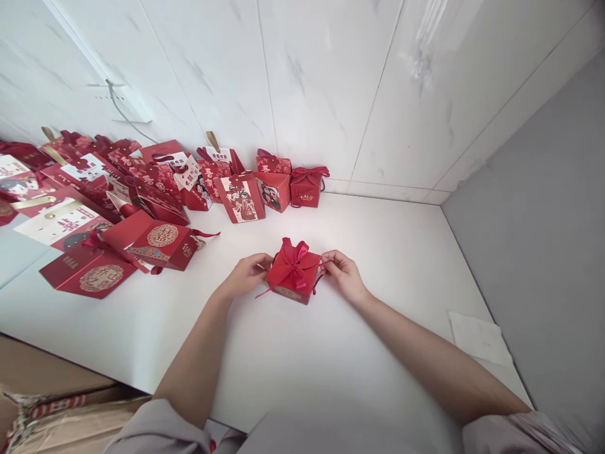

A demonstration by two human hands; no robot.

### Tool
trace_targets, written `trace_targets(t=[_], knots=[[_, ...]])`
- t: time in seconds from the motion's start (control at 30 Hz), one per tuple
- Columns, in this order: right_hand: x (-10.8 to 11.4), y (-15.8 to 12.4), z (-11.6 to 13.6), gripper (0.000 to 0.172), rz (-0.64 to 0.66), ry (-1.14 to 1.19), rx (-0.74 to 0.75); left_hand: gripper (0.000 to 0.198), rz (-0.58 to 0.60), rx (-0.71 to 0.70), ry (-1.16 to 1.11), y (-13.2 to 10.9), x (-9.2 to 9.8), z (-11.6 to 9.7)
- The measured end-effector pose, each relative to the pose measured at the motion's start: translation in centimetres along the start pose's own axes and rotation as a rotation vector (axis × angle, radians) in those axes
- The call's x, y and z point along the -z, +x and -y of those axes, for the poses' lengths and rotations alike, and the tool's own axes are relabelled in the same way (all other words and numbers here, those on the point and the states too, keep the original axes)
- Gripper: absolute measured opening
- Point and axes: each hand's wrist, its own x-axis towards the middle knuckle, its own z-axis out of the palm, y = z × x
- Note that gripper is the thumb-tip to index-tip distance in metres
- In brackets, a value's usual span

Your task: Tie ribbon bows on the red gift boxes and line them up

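Observation:
A small red gift box with a gold round emblem on its front stands on the white table in front of me. A glossy red ribbon bow is tied across its top, one tail hanging past the front left corner. My left hand is curled at the box's left side, its fingertips against the box and partly hidden. On the right side, my right hand pinches a thin red ribbon end close to the box. A dark red loop hangs below those fingers.
Many red and white gift boxes crowd the back left, including a small bow-tied box by the wall and a tilted red box. White paper lies near the right edge. An open cardboard carton sits below the table at lower left.

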Motion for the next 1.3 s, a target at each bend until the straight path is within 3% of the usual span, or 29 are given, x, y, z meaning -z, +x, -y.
trace_targets(t=[0.07, 0.17, 0.27, 0.47, 0.6, 0.9, 1.0, 1.1, 1.2, 1.3], knots=[[0.1, 0.1, 0.6, 0.02, 0.009, 0.055, -0.037, 0.02, -0.119, 0.016, 0.036, 0.3, 0.0, 0.2], [0.8, 0.4, 2.1, 0.025, -0.057, 0.171, -0.07, 0.037, -0.332, -0.06, 0.036, 0.4, 0.3, 0.4], [1.8, 0.6, 4.6, 0.032, -0.118, 0.297, -0.11, 0.04, -0.509, -0.115, -0.014, 0.3, 0.8, 0.3], [3.4, 0.5, 9.5, 0.022, -0.151, 0.529, -0.231, 0.041, -0.614, -0.13, -0.54, 0.3, 1.2, -0.1], [4.2, 0.5, 10.9, 0.019, -0.163, 0.544, -0.202, 0.042, -0.678, -0.14, -0.588, 0.2, 1.6, -0.1], [4.1, 0.2, 11.2, 0.022, -0.15, 0.38, -0.158, 0.04, -0.756, -0.126, -0.417, -0.1, 2.5, 0.2], [3.9, -0.6, 11.5, 0.029, 0.078, 0.038, -0.205, 0.041, -0.806, 0.006, -0.254, 0.0, 3.2, 1.0], [4.0, -1.1, 11.2, 0.028, 0.263, -0.303, -0.257, 0.031, -0.733, 0.109, -0.172, -0.2, 4.3, 2.2], [3.9, -1.0, 9.6, 0.035, 0.166, -0.398, -0.203, 0.038, -0.692, 0.157, -0.08, -0.4, 4.9, 2.9], [2.9, -0.2, 6.9, 0.051, 0.122, -0.333, -0.068, 0.038, -0.802, 0.126, 0.032, -0.5, 4.3, 2.2]])
